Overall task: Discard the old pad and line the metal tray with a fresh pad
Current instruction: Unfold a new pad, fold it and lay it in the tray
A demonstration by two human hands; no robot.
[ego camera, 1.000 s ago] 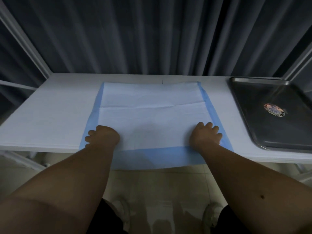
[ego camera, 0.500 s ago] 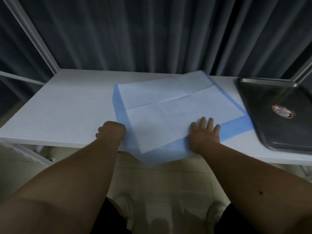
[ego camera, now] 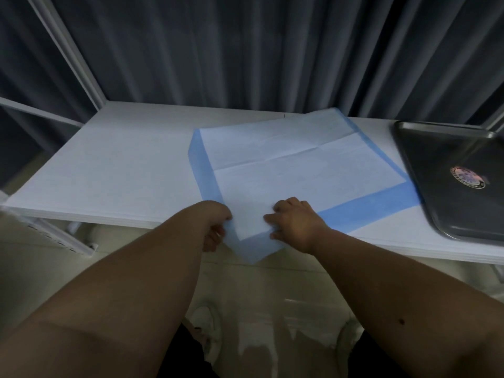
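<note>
A white pad with blue borders lies spread on the white table, turned at an angle, its near corner hanging over the front edge. My left hand grips that overhanging corner from the left, fingers curled under it. My right hand presses down on the pad just right of the corner, fingers bent on the sheet. The metal tray sits bare at the table's right end, a round sticker on its floor; the pad's right edge lies close to it.
Dark curtains hang behind the table. A white frame post rises at the back left. Below the table edge are a pale tiled floor and my shoes.
The pad has been rotated and slid to the right, toward the tray. Both hands have come together at its near corner, my left hand now curled on the edge.
</note>
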